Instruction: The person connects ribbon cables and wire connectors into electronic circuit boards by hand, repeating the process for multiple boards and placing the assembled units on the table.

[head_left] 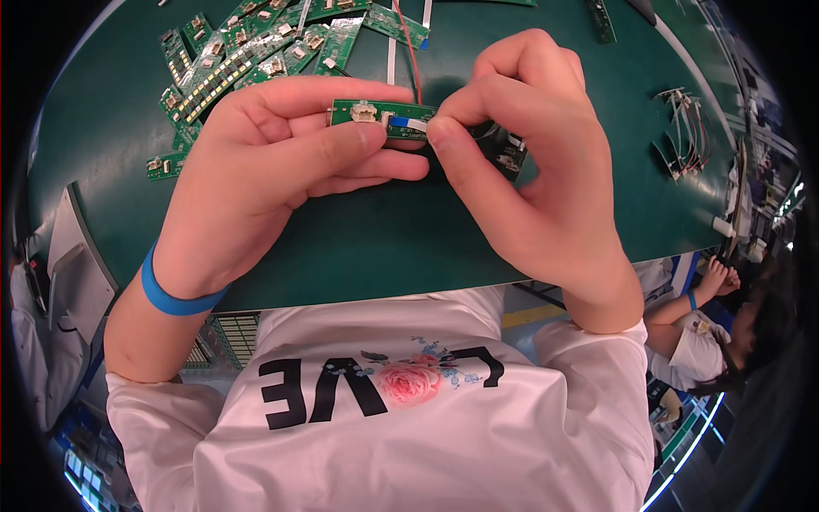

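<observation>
A small green circuit board (413, 111) is held up over the table between my two hands. My left hand (256, 162) grips its left part, thumb on the front face near a cream-coloured connector (364, 111), with the fingers behind. Against the board's right half lies a short white ribbon cable (415, 125) with a blue end. Thumb and forefinger of my right hand (546, 162) pinch that cable's right side. Whether the blue end sits inside a connector cannot be made out. Partly hidden beneath my right hand is a dark object (509, 154) whose kind is unclear.
Several green circuit boards (226, 72) lie heaped at the far left of the green table (367, 256). A red wire (409, 51) runs behind the held board. Thin wires (687, 132) lie bunched at the right. Another person (695, 333) sits beyond the right edge.
</observation>
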`<action>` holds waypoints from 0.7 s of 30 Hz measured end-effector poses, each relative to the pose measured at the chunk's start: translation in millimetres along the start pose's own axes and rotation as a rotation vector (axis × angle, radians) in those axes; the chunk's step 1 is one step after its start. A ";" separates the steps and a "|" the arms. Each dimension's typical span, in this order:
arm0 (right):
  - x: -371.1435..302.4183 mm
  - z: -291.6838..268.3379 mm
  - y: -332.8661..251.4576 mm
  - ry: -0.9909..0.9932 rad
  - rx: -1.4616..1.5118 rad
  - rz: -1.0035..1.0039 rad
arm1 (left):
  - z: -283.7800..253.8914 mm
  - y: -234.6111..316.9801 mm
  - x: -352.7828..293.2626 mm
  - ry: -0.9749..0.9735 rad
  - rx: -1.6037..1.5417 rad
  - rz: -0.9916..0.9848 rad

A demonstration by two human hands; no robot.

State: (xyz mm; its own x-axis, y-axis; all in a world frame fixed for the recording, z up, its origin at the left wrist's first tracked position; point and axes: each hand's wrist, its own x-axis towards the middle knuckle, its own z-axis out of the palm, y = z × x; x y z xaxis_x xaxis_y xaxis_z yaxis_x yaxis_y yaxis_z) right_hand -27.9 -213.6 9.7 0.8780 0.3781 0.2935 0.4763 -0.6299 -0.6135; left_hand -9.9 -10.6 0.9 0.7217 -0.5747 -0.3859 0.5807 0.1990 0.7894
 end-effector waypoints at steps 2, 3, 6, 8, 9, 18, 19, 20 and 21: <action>-2.0 5.1 3.6 0.094 0.070 -0.057 | 0.5 -0.9 0.9 -0.002 -0.010 -0.001; -2.0 5.5 3.4 0.094 0.070 -0.056 | 0.7 -1.0 1.3 -0.003 -0.010 -0.002; -2.2 5.8 2.4 0.090 0.077 -0.036 | 1.4 -1.1 2.4 -0.009 -0.007 0.001; -2.2 5.2 0.8 0.095 0.122 0.011 | 2.0 -1.1 3.2 -0.010 -0.013 0.002; -1.8 4.3 -0.4 0.095 0.123 0.010 | 2.1 -1.2 2.9 -0.010 -0.013 0.003; -2.6 5.1 2.2 0.102 0.100 -0.030 | 2.5 -2.5 2.3 0.002 -0.039 0.007; -2.0 4.7 -0.3 0.115 0.158 -0.019 | 2.6 -2.6 2.1 0.005 -0.051 0.008; -1.9 4.5 -1.8 0.128 0.215 -0.008 | 2.7 -2.9 2.0 0.007 -0.064 0.010; -2.0 4.9 -0.6 0.129 0.215 -0.008 | 2.3 -3.2 1.8 0.007 -0.063 0.011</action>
State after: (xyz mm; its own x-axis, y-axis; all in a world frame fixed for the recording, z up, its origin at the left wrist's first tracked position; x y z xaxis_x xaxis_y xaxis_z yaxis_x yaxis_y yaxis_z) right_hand -30.2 -210.7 5.8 0.8795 0.2845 0.3816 0.4746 -0.4629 -0.7487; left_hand -11.3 -14.1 -1.2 0.7303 -0.5669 -0.3812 0.5956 0.2550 0.7618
